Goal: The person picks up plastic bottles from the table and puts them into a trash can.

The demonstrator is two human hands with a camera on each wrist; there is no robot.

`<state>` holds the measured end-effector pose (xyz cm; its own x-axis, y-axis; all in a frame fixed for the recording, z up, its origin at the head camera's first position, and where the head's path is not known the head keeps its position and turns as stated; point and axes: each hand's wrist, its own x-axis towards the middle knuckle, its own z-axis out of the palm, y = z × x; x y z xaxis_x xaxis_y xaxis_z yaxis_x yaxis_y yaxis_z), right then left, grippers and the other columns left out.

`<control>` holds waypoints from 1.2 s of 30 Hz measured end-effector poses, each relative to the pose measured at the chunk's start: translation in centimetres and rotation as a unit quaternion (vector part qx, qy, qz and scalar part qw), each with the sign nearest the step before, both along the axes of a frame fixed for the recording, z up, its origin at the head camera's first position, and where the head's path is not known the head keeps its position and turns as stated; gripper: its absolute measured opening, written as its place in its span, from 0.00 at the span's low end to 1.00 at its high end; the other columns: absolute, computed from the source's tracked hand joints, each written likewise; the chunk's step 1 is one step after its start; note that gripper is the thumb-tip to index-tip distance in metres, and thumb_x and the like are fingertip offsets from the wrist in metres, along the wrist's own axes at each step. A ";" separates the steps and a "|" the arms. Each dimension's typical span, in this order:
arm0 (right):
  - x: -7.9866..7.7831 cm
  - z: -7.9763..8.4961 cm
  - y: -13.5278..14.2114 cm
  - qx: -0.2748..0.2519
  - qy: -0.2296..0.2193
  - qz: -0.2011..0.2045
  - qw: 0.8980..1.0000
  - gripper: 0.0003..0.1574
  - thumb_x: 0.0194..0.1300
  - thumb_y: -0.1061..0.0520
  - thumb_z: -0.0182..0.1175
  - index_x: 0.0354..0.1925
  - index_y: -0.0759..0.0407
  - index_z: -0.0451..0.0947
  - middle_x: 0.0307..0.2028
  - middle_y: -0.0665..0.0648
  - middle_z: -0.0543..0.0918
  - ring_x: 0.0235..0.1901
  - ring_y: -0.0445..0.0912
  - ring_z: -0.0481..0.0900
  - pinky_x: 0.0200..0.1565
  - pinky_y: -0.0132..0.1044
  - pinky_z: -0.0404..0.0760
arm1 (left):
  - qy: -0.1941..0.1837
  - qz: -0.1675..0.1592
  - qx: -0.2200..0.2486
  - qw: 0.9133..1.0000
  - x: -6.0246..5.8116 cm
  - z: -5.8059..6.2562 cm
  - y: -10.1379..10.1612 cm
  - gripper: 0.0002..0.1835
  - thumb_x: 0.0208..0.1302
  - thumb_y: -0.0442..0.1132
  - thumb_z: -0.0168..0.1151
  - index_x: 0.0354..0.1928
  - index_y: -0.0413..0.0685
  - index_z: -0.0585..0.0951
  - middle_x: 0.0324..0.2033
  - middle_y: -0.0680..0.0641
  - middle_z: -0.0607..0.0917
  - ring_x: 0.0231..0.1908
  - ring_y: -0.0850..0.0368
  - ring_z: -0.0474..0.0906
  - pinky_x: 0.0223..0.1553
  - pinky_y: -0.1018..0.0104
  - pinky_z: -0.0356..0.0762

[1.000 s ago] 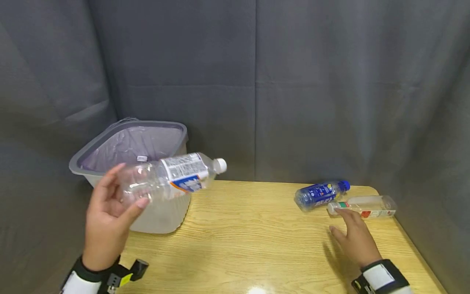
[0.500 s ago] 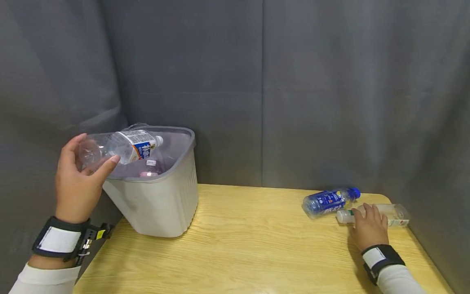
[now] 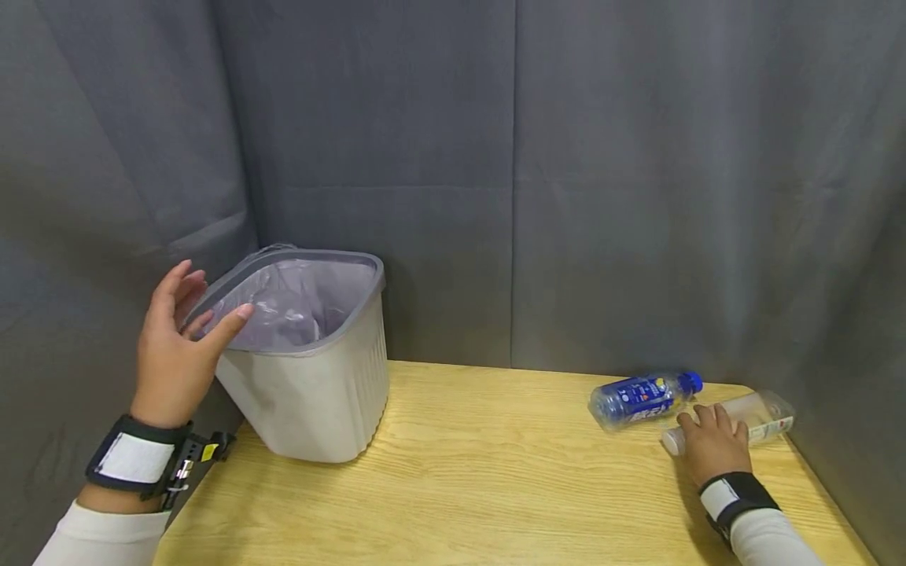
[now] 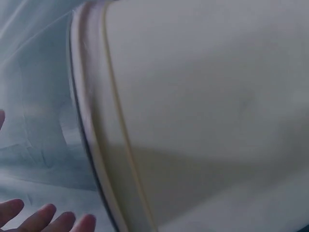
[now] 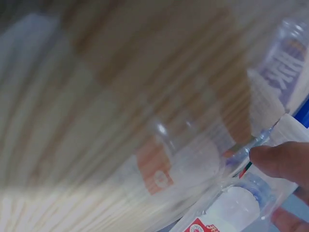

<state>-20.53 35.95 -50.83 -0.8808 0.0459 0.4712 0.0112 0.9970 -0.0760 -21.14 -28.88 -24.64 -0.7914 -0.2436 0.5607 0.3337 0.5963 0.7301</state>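
Observation:
My left hand (image 3: 173,362) is held beside and above the rim of a light grey bin (image 3: 304,409), fingers spread with nothing in them. Inside the bin's translucent liner lies a clear plastic bottle (image 3: 279,314), its bottom end showing. In the left wrist view, fingertips (image 4: 46,217) hang over the opening beside the bin wall (image 4: 217,96). At the far right of the table my right hand (image 3: 715,448) grips a clear plastic bottle (image 3: 767,417) lying on its side, near its white cap. In the right wrist view the thumb presses the bottle (image 5: 227,212) near its neck.
A blue-capped, blue-labelled plastic bottle (image 3: 637,398) lies just behind and left of my right hand. Wood-grain table (image 3: 495,464) spreads between the bin and the bottles. Grey curtains (image 3: 396,157) stand close at the back and both sides.
My left hand has moved left to the bin and let go of the clear labelled bottle, now inside it. My right hand has reached over the other clear bottle, gripped it and turned it slightly.

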 end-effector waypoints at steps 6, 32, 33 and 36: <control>0.7 0.9 0.2 -0.018 -0.016 -0.004 1.000 0.24 0.52 0.74 0.57 0.49 0.64 0.75 0.50 0.71 0.76 0.56 0.73 0.64 0.51 0.80 0.57 | 0.100 -0.030 0.002 0.995 1.8 -0.1 2.1 0.39 0.58 0.35 0.69 0.69 0.60 0.63 0.63 0.51 0.72 0.64 0.63 0.68 0.61 0.77 0.70; 14.6 8.3 -19.8 -0.635 -0.159 0.146 0.742 0.35 0.63 0.51 0.64 0.63 0.59 0.64 0.58 0.66 0.73 0.49 0.50 0.82 0.45 0.42 0.85 | -0.088 -0.431 -0.147 0.886 8.0 -16.2 16.3 0.39 0.60 0.54 0.66 0.71 0.64 0.60 0.63 0.56 0.72 0.61 0.56 0.72 0.56 0.62 0.78; 14.8 7.8 -20.3 -0.654 -0.177 0.159 0.718 0.38 0.63 0.51 0.64 0.65 0.61 0.61 0.59 0.69 0.70 0.50 0.52 0.82 0.46 0.44 0.85 | -0.099 -0.446 -0.162 0.875 8.2 -16.7 16.5 0.39 0.61 0.55 0.65 0.71 0.65 0.60 0.64 0.56 0.72 0.62 0.56 0.71 0.57 0.61 0.77; 15.2 6.7 -21.1 -0.692 -0.228 0.190 0.658 0.45 0.64 0.48 0.62 0.68 0.65 0.52 0.62 0.76 0.63 0.50 0.59 0.81 0.46 0.50 0.85 | -0.144 -0.487 -0.178 0.843 8.6 -17.9 17.0 0.41 0.59 0.54 0.67 0.72 0.67 0.59 0.64 0.54 0.72 0.63 0.55 0.71 0.58 0.58 0.77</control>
